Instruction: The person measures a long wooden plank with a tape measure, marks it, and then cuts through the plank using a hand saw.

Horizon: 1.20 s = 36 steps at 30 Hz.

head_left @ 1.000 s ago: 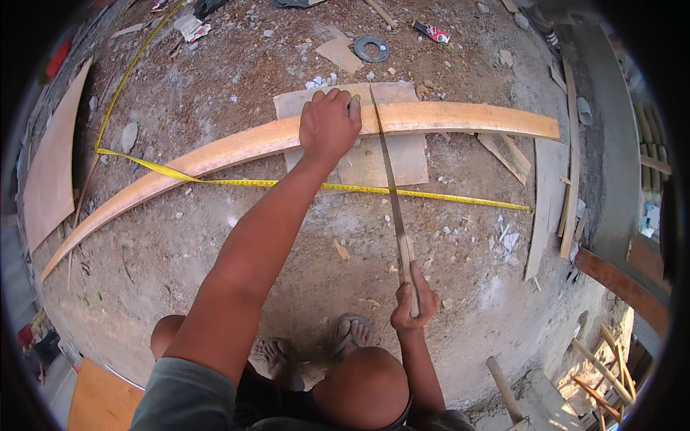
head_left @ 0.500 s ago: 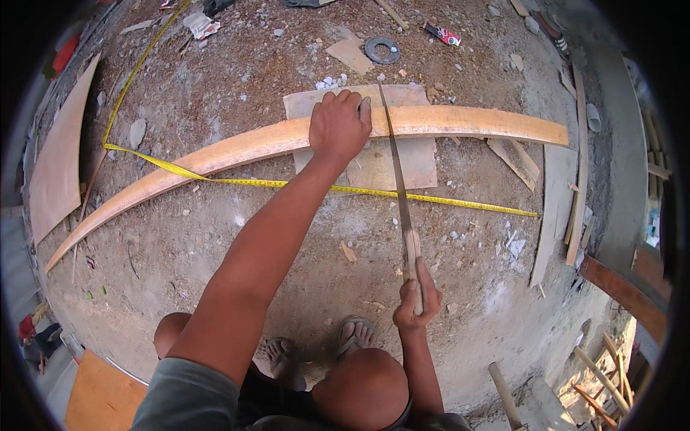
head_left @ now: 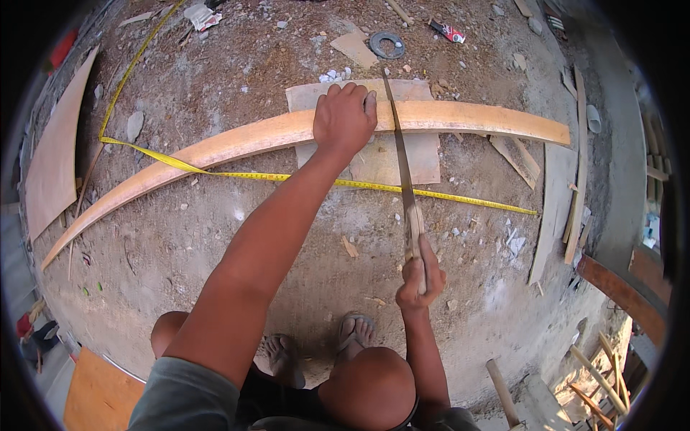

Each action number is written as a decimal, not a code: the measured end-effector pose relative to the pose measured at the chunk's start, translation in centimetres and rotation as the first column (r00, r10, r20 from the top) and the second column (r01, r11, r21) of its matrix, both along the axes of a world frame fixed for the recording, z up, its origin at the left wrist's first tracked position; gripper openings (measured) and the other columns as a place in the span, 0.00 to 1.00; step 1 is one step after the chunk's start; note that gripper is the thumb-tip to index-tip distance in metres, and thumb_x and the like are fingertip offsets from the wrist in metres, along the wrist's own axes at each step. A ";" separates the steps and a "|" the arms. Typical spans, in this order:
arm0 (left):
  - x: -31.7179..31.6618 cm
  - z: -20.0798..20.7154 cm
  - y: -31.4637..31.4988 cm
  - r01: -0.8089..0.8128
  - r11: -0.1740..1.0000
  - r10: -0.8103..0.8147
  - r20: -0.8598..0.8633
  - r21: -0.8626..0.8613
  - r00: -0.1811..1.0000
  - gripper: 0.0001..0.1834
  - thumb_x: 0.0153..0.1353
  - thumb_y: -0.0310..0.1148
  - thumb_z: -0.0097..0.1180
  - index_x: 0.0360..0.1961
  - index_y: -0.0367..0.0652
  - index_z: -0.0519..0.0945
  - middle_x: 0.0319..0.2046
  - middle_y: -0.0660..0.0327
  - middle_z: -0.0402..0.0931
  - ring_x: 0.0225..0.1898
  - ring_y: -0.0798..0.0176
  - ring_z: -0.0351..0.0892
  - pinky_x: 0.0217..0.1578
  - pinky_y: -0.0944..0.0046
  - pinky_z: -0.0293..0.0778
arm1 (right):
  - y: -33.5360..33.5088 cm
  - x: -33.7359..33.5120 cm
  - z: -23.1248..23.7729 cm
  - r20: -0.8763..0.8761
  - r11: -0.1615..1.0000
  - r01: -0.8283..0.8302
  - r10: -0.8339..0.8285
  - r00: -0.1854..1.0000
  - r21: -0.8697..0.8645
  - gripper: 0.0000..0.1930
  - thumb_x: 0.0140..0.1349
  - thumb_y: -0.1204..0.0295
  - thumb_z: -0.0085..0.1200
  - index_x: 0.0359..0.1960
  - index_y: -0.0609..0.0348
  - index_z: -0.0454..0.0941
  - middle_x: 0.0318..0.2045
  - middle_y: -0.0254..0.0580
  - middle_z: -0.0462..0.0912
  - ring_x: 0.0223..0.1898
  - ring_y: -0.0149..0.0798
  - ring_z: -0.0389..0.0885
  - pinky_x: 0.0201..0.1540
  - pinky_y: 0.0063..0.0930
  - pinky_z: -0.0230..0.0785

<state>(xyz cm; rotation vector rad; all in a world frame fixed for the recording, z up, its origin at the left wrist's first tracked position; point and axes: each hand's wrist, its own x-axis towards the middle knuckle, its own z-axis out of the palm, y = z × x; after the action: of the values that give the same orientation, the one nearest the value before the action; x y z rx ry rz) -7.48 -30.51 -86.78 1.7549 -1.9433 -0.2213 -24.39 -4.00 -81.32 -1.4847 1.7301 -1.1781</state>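
Note:
A long wooden board (head_left: pixel 474 118) lies across the ground in front of me, looking curved in the wide view. My left hand (head_left: pixel 345 118) grips it near its middle, fingers over the far edge and thumb on the right side. Just right of that thumb, a handsaw (head_left: pixel 404 161) lies across the board, its narrow tip beyond the far edge. My right hand (head_left: pixel 420 282) is wrapped around the saw's pale wooden handle. Beneath the board is a flat pale sheet (head_left: pixel 402 161). An extended yellow tape measure (head_left: pixel 287 177) runs along the ground between me and the board.
A grey ring (head_left: pixel 387 45) and a small red-and-black packet (head_left: pixel 448 32) lie beyond the board. Thin planks (head_left: pixel 575 172) lie along the right side, next to a grey ledge. At left rests a plywood sheet (head_left: pixel 61 154). My sandalled feet (head_left: pixel 356 332) stand close in front.
The saw and my right hand have shifted very slightly, still in the same spot across the board. My left hand keeps its hold; the whole view has tilted a little.

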 end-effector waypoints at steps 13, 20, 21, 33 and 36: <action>-0.5 -0.2 0.5 -0.013 1.000 0.013 -0.006 0.016 1.000 0.15 0.69 0.41 0.54 0.31 0.41 0.82 0.33 0.56 0.81 0.40 0.49 0.78 0.43 0.50 0.73 | 5.2 -1.4 2.3 -0.041 1.000 -0.024 0.024 0.999 -0.003 0.22 0.71 0.71 0.44 0.58 0.79 0.77 0.39 0.63 0.88 0.28 0.36 0.87 0.34 0.24 0.78; -0.3 -0.9 1.1 0.002 0.999 -0.003 0.002 0.054 1.000 0.15 0.69 0.41 0.54 0.30 0.41 0.82 0.33 0.55 0.81 0.39 0.47 0.78 0.41 0.47 0.74 | -13.2 2.8 -4.1 0.061 0.975 -0.037 0.052 0.997 -0.221 0.21 0.70 0.78 0.47 0.63 0.68 0.77 0.37 0.40 0.85 0.27 0.21 0.73 0.31 0.19 0.68; 0.4 -1.3 1.5 0.000 0.997 -0.002 0.017 0.076 1.000 0.15 0.69 0.41 0.54 0.30 0.41 0.82 0.33 0.55 0.81 0.39 0.47 0.78 0.41 0.47 0.74 | -8.6 2.7 -2.0 0.164 0.997 -0.038 0.027 0.986 0.062 0.21 0.70 0.79 0.47 0.63 0.69 0.77 0.42 0.43 0.87 0.29 0.24 0.77 0.33 0.20 0.71; -1.0 -0.6 0.9 0.018 0.998 -0.018 -0.008 0.062 1.000 0.15 0.69 0.41 0.54 0.31 0.41 0.82 0.33 0.55 0.81 0.39 0.47 0.78 0.42 0.48 0.75 | -13.9 1.9 -2.2 0.094 0.996 0.007 0.001 0.996 -0.090 0.21 0.66 0.82 0.50 0.61 0.70 0.78 0.41 0.56 0.90 0.26 0.21 0.79 0.29 0.17 0.69; 0.2 -0.5 0.4 -0.012 1.000 0.012 0.002 0.004 1.000 0.15 0.69 0.41 0.54 0.32 0.40 0.82 0.32 0.55 0.81 0.38 0.47 0.78 0.42 0.48 0.75 | -5.6 1.6 -0.9 0.103 1.000 0.005 -0.004 0.995 -0.009 0.20 0.70 0.76 0.48 0.62 0.70 0.78 0.46 0.53 0.89 0.34 0.27 0.84 0.37 0.22 0.75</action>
<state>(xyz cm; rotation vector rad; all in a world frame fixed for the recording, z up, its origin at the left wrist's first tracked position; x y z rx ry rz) -7.25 -30.15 -87.26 1.7695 -1.9350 -0.2199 -22.82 -9.58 -82.23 -1.4007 1.6624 -1.2442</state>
